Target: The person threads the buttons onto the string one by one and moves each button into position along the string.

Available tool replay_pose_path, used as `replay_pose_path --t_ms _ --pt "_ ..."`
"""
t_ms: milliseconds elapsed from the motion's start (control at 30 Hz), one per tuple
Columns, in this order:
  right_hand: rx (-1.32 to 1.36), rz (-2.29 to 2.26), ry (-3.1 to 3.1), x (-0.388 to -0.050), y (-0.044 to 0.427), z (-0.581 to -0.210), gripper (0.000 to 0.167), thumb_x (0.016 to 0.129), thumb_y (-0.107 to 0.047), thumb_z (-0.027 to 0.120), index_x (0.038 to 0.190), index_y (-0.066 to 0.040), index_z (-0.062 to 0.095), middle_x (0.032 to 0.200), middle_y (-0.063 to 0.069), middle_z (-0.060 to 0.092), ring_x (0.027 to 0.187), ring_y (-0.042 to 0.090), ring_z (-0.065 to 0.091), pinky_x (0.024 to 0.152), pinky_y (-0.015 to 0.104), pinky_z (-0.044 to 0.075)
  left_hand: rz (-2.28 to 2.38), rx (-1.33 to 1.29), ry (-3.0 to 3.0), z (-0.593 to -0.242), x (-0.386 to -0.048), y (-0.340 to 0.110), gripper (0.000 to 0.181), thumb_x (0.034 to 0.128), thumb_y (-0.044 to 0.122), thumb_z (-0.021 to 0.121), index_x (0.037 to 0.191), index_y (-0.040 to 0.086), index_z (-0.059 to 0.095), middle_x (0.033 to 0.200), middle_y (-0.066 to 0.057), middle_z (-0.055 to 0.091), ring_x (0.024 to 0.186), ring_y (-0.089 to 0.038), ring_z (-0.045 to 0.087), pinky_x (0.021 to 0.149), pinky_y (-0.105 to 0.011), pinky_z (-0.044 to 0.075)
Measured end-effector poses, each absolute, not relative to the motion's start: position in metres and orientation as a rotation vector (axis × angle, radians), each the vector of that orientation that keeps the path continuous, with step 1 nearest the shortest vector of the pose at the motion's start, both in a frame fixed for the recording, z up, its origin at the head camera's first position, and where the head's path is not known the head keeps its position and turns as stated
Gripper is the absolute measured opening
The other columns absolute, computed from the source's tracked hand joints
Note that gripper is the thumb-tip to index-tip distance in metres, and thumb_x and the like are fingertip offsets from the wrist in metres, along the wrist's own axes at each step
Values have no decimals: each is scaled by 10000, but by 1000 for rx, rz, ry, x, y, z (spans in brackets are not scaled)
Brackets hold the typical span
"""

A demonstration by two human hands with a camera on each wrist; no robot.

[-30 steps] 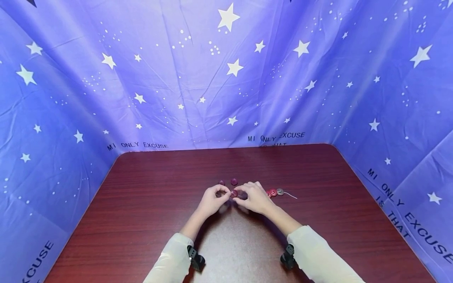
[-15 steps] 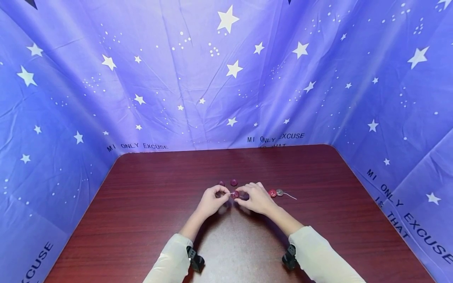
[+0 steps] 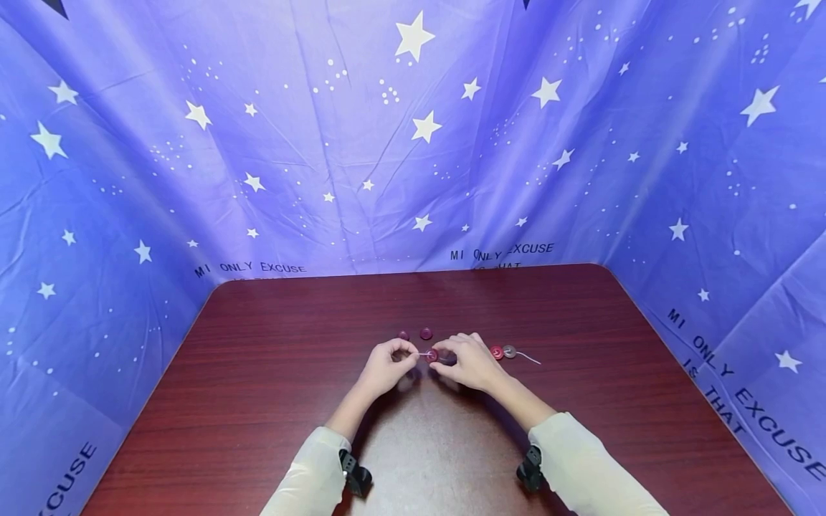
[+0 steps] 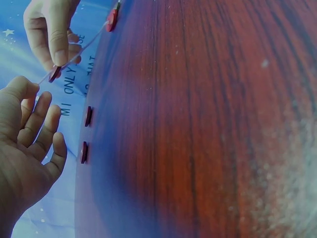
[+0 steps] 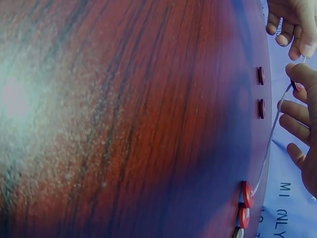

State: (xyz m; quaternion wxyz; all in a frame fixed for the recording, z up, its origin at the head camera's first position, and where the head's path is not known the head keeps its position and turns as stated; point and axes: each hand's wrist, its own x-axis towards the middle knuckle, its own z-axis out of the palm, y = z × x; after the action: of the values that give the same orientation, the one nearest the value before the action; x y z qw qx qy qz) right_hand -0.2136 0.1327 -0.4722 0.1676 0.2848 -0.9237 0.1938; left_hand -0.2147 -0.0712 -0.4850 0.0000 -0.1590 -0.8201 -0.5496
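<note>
Centrally, we see the dark red button [image 3: 432, 355] pinched by the right hand [image 3: 473, 364]. Just left, the left hand [image 3: 387, 367] pinches the white cord [image 3: 423, 353], which we trace left to right, extending either side of the button.

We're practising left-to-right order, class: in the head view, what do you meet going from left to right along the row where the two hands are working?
Left hand, held button, right hand, red button, grey button, loose end of the string.
</note>
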Motion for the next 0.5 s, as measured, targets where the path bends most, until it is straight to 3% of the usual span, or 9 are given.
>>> replay_pose_path --t_ms 500 --pt "786 542 -2668 -215 142 -472 275 750 -367 743 962 -195 708 768 -97 649 754 84 569 693 274 354 -1744 -496 -2599 -487 -215 -72 31 838 84 643 846 55 653 724 -56 646 621 -67 533 585 -179 456"
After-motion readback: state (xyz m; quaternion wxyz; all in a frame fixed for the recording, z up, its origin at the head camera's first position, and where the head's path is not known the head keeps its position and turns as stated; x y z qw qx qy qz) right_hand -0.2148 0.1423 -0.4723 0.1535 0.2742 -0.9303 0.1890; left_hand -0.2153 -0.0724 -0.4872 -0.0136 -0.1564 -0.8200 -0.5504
